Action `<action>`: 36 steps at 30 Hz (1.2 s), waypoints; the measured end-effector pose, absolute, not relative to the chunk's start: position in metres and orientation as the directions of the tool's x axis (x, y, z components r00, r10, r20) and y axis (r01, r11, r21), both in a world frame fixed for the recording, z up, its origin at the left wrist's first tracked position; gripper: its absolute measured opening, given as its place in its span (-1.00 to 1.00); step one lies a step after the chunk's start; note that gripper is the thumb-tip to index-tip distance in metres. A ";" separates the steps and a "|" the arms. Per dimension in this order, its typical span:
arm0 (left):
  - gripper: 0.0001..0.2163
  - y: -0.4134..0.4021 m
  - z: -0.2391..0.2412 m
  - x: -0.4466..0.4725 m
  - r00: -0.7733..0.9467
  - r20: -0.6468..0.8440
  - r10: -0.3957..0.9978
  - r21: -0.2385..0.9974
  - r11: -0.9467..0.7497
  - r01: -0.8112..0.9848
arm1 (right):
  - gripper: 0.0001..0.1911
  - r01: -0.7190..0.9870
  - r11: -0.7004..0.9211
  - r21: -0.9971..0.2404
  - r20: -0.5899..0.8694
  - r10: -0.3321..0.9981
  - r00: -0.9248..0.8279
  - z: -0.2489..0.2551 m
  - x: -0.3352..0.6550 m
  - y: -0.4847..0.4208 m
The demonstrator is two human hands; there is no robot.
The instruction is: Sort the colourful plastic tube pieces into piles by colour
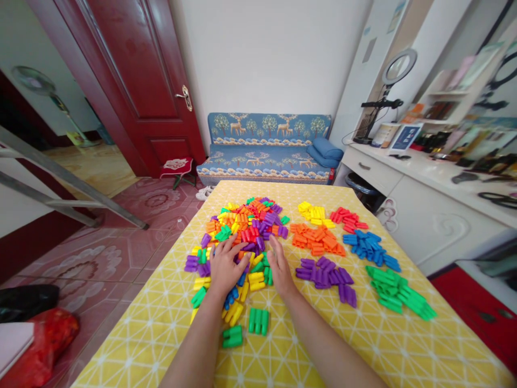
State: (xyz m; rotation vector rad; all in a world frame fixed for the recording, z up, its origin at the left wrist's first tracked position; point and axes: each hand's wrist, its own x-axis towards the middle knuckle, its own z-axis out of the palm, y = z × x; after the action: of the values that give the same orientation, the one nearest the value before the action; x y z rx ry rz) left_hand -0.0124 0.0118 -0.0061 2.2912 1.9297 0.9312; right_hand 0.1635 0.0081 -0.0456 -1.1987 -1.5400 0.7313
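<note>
A mixed heap of colourful plastic building blocks (250,235) spreads over the yellow patterned tablecloth (291,337). My left hand (226,265) rests on the heap's near left part, fingers spread over the blocks. At the heap's right edge, my right hand (280,267) is open with its fingers stretched forward, beside green pieces. No block shows in either hand, though the undersides of the fingers are hidden. Two green blocks (258,321) lie apart, nearer to me. Sorted piles sit on the right: yellow (313,213), red (348,219), orange (317,240), purple (325,276), blue (369,248) and green (398,291).
A blue patterned sofa (266,153) stands beyond the table's far edge. To the right is a white dresser (388,178) with a ring light (398,67). A metal ladder (72,188), red stool (177,167) and red bag (52,345) are on the left.
</note>
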 end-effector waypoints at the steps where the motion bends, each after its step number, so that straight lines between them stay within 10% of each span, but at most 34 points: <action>1: -0.70 0.011 -0.006 -0.012 0.058 0.424 0.904 0.367 -0.230 0.901 | -0.45 0.285 0.299 -0.911 0.329 0.942 0.064 -0.051 0.166 0.006; 14: -0.60 0.012 0.013 0.012 -0.028 0.209 0.977 0.351 -0.049 0.935 | -0.38 0.663 0.334 -0.670 0.492 0.869 0.059 -0.061 0.158 -0.010; 27: -0.79 0.015 0.006 0.019 0.055 0.333 0.941 0.437 -0.206 0.876 | -0.60 0.419 0.396 -0.817 0.493 0.857 0.151 -0.041 0.163 -0.014; 36: -0.83 0.015 0.005 0.018 0.021 0.357 0.934 0.468 -0.198 0.861 | -0.67 0.755 0.270 -0.597 0.515 0.851 0.102 -0.026 0.165 -0.025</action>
State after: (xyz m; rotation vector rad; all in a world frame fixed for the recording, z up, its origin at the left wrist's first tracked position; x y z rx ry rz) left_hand 0.0178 0.0146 0.0053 2.1547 1.9085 0.9190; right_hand 0.1647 -0.0255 -0.0262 -1.4974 -1.6619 0.1369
